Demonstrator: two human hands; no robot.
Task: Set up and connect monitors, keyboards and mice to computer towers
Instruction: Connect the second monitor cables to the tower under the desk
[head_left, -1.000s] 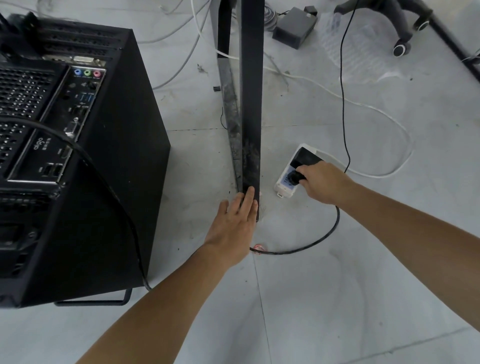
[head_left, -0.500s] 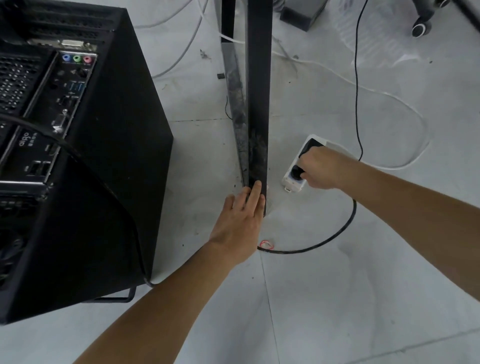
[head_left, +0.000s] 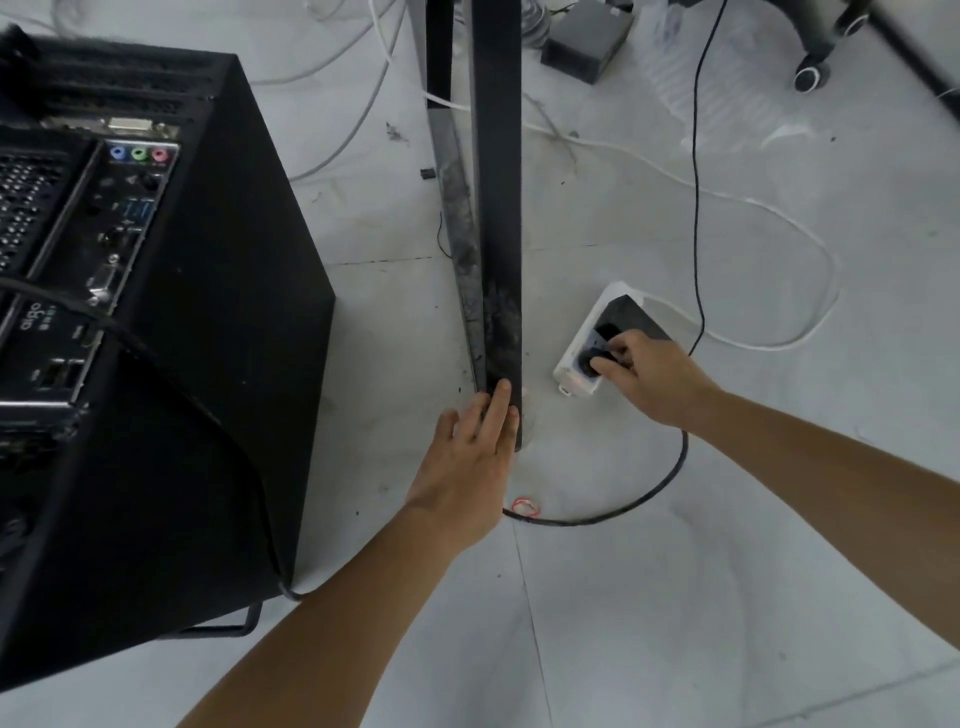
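Plug (head_left: 592, 361): at the power strip (head_left: 569, 373) on the floor, just right of the desk leg (head_left: 496, 208)
Right hand (head_left: 655, 379): grip pinches plug; push likely runs down into strip
Left hand (head_left: 467, 467): flat, fingers straight, touching leg

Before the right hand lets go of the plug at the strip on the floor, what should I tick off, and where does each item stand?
1. The right hand grips the plug: ok.
2. The plug fully seated in the power strip: cannot tell, the hand covers it.
3. The left hand braced flat against the desk leg: ok.
4. The black cable lies slack on the floor: ok.
5. The cable's far end seated in the tower: cannot tell, it leaves the picture.
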